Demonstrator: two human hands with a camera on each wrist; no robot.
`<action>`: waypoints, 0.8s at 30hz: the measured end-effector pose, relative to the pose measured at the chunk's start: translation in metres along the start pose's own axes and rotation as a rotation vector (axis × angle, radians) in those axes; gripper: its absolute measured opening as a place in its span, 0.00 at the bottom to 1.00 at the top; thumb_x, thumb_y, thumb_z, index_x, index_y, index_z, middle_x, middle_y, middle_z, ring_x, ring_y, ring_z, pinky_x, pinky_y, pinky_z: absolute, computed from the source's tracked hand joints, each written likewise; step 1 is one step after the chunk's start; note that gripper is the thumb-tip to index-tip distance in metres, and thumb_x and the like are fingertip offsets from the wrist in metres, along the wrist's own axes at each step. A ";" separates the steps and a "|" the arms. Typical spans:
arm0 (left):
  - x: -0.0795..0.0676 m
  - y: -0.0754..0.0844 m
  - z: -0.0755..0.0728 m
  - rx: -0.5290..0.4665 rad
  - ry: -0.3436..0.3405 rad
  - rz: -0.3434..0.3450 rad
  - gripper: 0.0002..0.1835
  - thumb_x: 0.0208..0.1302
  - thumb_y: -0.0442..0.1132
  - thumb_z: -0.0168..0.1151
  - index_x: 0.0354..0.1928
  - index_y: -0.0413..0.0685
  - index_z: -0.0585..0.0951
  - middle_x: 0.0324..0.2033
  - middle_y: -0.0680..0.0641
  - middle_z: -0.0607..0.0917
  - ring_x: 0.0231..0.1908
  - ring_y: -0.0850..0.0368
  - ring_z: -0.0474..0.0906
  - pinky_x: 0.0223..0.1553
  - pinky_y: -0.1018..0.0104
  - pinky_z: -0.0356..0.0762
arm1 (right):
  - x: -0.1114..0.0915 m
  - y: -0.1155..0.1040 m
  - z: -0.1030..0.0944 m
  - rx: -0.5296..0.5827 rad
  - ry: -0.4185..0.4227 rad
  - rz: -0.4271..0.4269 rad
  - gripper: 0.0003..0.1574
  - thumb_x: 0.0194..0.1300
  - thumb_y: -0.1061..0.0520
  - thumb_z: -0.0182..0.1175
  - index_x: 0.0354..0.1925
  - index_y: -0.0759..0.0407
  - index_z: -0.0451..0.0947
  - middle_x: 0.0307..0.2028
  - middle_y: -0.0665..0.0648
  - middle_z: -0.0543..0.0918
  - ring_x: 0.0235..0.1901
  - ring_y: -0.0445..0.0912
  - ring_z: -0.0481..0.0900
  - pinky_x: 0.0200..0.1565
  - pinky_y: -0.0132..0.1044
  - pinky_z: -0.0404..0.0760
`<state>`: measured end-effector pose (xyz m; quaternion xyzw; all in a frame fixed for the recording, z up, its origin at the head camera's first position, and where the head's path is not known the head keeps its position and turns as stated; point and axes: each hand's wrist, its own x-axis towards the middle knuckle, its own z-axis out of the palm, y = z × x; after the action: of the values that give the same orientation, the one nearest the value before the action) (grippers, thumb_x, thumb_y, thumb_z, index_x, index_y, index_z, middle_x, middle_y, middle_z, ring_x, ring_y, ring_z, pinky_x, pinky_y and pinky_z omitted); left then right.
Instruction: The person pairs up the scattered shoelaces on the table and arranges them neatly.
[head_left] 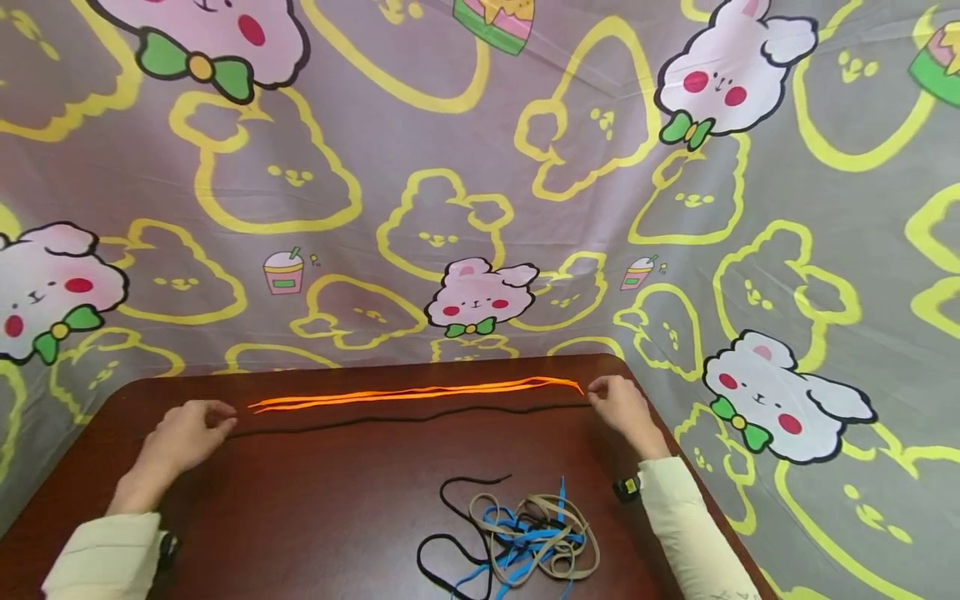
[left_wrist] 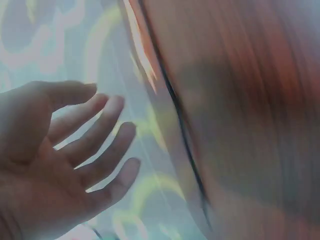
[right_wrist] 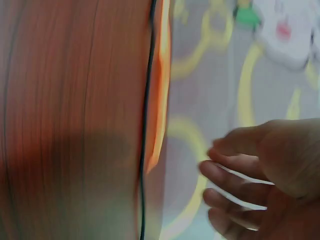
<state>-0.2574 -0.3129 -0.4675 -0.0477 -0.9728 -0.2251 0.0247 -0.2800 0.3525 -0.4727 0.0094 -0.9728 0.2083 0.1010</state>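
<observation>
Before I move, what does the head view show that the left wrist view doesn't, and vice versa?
Only the head view: the right hand, the pale sleeves and the tangled pile of tan, blue and black laces.

Only the left wrist view: the palm side of the left hand, with gaps between its fingers.

Both: the stretched-out black lace, the orange laces, the wood-grain tabletop and the patterned cloth.
</observation>
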 end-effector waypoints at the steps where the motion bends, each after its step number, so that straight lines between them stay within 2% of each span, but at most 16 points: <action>1: 0.000 0.013 0.007 -0.002 -0.021 0.027 0.16 0.68 0.39 0.63 0.50 0.33 0.83 0.43 0.31 0.86 0.37 0.34 0.83 0.28 0.44 0.77 | -0.003 -0.012 0.004 0.004 -0.031 -0.009 0.09 0.66 0.59 0.65 0.42 0.61 0.86 0.39 0.60 0.88 0.35 0.53 0.84 0.37 0.52 0.81; 3: 0.000 0.041 0.021 -0.016 -0.077 0.077 0.15 0.68 0.40 0.64 0.49 0.35 0.85 0.44 0.33 0.86 0.42 0.33 0.83 0.33 0.41 0.78 | -0.009 -0.035 0.012 0.019 -0.092 -0.044 0.08 0.66 0.57 0.67 0.43 0.59 0.87 0.40 0.57 0.89 0.37 0.51 0.85 0.39 0.52 0.82; 6: -0.002 0.078 0.043 -0.044 -0.156 0.143 0.12 0.68 0.41 0.65 0.46 0.40 0.87 0.44 0.39 0.88 0.43 0.39 0.84 0.38 0.40 0.79 | -0.018 -0.064 0.024 0.067 -0.221 -0.130 0.08 0.68 0.57 0.66 0.44 0.58 0.87 0.39 0.53 0.88 0.37 0.46 0.84 0.41 0.47 0.82; 10: -0.004 0.114 0.068 -0.147 -0.267 0.225 0.08 0.68 0.40 0.66 0.40 0.42 0.87 0.33 0.47 0.87 0.33 0.54 0.82 0.37 0.51 0.80 | -0.027 -0.095 0.037 0.147 -0.437 -0.283 0.09 0.69 0.59 0.66 0.45 0.59 0.87 0.39 0.52 0.88 0.33 0.42 0.81 0.39 0.40 0.81; 12: -0.004 0.127 0.080 -0.211 -0.320 0.256 0.07 0.68 0.39 0.66 0.38 0.42 0.87 0.26 0.49 0.84 0.27 0.58 0.78 0.33 0.58 0.77 | -0.031 -0.108 0.043 0.168 -0.539 -0.342 0.10 0.67 0.60 0.67 0.46 0.61 0.86 0.39 0.53 0.88 0.33 0.41 0.81 0.38 0.38 0.81; 14: -0.003 0.138 0.090 -0.263 -0.362 0.268 0.06 0.68 0.38 0.66 0.35 0.42 0.86 0.21 0.51 0.81 0.22 0.60 0.75 0.29 0.62 0.74 | -0.035 -0.120 0.049 0.174 -0.606 -0.371 0.10 0.64 0.61 0.70 0.45 0.61 0.86 0.36 0.52 0.87 0.32 0.40 0.81 0.37 0.36 0.81; 17: -0.004 0.152 0.101 -0.299 -0.390 0.268 0.05 0.66 0.37 0.67 0.33 0.43 0.86 0.19 0.51 0.80 0.21 0.60 0.75 0.27 0.64 0.73 | -0.040 -0.138 0.059 0.158 -0.650 -0.381 0.12 0.59 0.61 0.75 0.42 0.60 0.85 0.33 0.51 0.87 0.31 0.39 0.81 0.36 0.34 0.81; 20: -0.006 0.165 0.108 -0.319 -0.408 0.267 0.04 0.64 0.36 0.69 0.32 0.44 0.85 0.19 0.51 0.81 0.21 0.58 0.76 0.26 0.65 0.73 | -0.045 -0.154 0.068 0.111 -0.643 -0.373 0.13 0.54 0.61 0.78 0.37 0.56 0.85 0.29 0.48 0.84 0.28 0.37 0.79 0.34 0.32 0.80; 24: -0.011 0.179 0.114 -0.342 -0.440 0.290 0.05 0.63 0.35 0.70 0.30 0.43 0.85 0.19 0.50 0.82 0.21 0.57 0.77 0.25 0.65 0.72 | -0.053 -0.174 0.079 0.017 -0.637 -0.377 0.10 0.54 0.60 0.77 0.29 0.50 0.83 0.24 0.42 0.79 0.24 0.36 0.74 0.29 0.32 0.75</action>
<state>-0.2314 -0.1035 -0.4921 -0.2367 -0.8861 -0.3638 -0.1628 -0.2326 0.1599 -0.4835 0.2539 -0.9348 0.1807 -0.1703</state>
